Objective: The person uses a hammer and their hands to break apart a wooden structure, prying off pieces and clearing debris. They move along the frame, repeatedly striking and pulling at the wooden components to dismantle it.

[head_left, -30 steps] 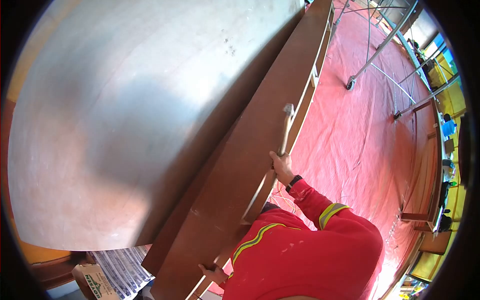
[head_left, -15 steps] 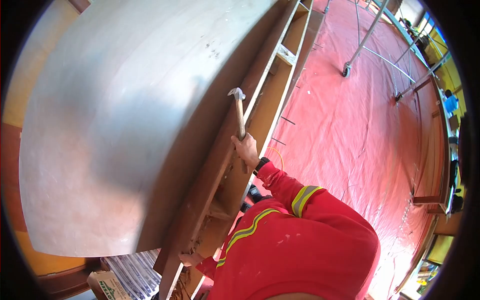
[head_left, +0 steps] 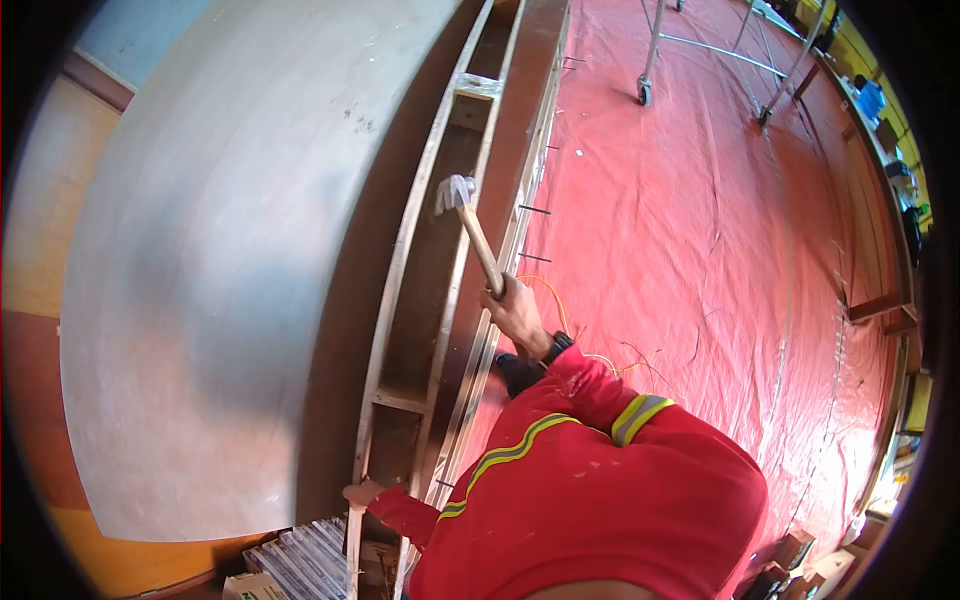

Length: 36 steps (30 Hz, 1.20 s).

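My right hand [head_left: 515, 312] is wrapped around the wooden handle of a claw hammer [head_left: 481, 248]. The hammer's metal head, smeared by motion, is raised over the long wooden frame [head_left: 376, 345], which has crosspieces and open bays between two rails. Lower left, my left hand [head_left: 362, 494] grips the near end of the frame's left rail; its fingers are partly hidden behind the wood. A brown board face runs along the frame's right side. Left of the frame stands a large pale curved-looking panel [head_left: 210, 300].
Red sheeting [head_left: 690, 230] covers the floor, with an orange cord [head_left: 552, 292] near my right wrist. Wheeled scaffolding [head_left: 645, 92] stands ahead to the right. A long bench [head_left: 880, 150] lines the right wall. Stacked strips [head_left: 305, 560] and a cardboard box [head_left: 255, 587] lie lower left.
The frame has tipped, so its open bays face me more and its right brown side shows. The hammer head has swung left relative to my right hand. The camera view has shifted too.
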{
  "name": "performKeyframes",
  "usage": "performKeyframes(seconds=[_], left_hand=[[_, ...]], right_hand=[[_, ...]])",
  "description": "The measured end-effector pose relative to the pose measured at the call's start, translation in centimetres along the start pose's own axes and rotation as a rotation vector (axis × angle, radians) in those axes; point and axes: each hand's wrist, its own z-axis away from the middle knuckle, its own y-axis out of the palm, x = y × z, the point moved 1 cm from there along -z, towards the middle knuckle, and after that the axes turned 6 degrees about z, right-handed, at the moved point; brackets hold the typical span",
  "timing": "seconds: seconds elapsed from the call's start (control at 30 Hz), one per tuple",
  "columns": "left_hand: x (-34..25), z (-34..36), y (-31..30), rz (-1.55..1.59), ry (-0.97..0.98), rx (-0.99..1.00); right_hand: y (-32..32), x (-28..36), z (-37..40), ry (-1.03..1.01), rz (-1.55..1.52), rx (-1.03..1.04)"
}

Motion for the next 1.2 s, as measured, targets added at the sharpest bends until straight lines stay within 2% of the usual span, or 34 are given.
performKeyframes(seconds=[0.13,0.23,0.33,0.43,0.47,0.5,0.57,0.6,0.63,0.67,0.7,0.73,0.8,0.87,0.9,0.97,1.03,1.07,1.17,1.2], left_hand=[[-1.1,-0.7,-1.0,-0.136,0.095,0.046],[0.3,-2.0,0.6,-0.005,0.086,0.042],[3.7,-5.6,4.4,0.662,-0.085,0.011],[5.1,-7.1,4.5,0.500,0.152,0.096],[5.9,-7.3,4.4,0.012,0.485,0.177],[5.4,-5.7,4.3,0.244,0.462,0.098],[0.2,-3.0,6.0,0.708,0.405,-0.077],[-6.7,3.5,3.3,0.566,-0.002,-0.214],[-8.0,4.9,5.6,0.535,0.438,-0.233],[-11.9,8.5,5.5,0.433,0.739,0.023],[-14.3,11.3,6.6,0.143,0.622,0.090],[-16.6,14.0,7.8,-0.169,0.537,0.176],[-16.3,14.5,8.9,-0.288,0.418,0.135],[-17.9,14.6,9.9,-0.283,0.384,0.102],[-15.3,11.1,13.1,-0.376,0.535,0.184],[-18.8,15.5,9.1,-0.231,0.324,0.167],[-19.7,16.7,10.1,-0.140,0.232,0.044],[-20.8,17.1,10.7,-0.091,0.189,-0.022],[-27.3,22.1,12.1,-0.067,0.556,-0.260],[-30.4,24.3,12.5,0.076,0.647,-0.289]], right_hand=[[-5.6,-3.4,4.1,0.058,0.096,-0.030],[-9.5,-6.9,5.9,0.043,0.168,-0.165],[-13.2,-10.1,6.4,0.149,0.152,-0.221],[-17.0,-13.4,6.2,0.270,0.119,-0.262],[-18.1,-14.7,5.9,0.268,0.125,-0.286],[-19.3,-16.2,5.2,0.260,0.132,-0.310],[-21.1,-18.5,4.0,0.259,0.082,-0.333],[-22.7,-17.5,3.3,0.282,0.058,-0.332],[-24.4,-17.3,2.7,0.298,0.031,-0.332],[-26.0,-18.9,1.4,0.339,0.094,-0.317],[-27.9,-20.7,0.2,0.378,0.159,-0.303],[-29.9,-21.1,-0.6,0.302,0.095,-0.311],[-33.9,-23.4,-2.3,0.297,0.135,-0.271],[-38.3,-25.2,-5.2,0.260,0.239,-0.271],[-40.3,-25.9,-5.9,0.239,0.302,-0.271],[-44.0,-24.6,-6.9,0.273,0.296,-0.226],[-46.3,-22.2,-9.0,0.343,0.234,-0.195],[-47.2,-22.9,-9.9,0.264,0.259,-0.219],[-47.8,-20.4,-12.9,0.197,0.111,-0.183],[-47.3,-19.5,-14.2,0.165,0.048,-0.162]])
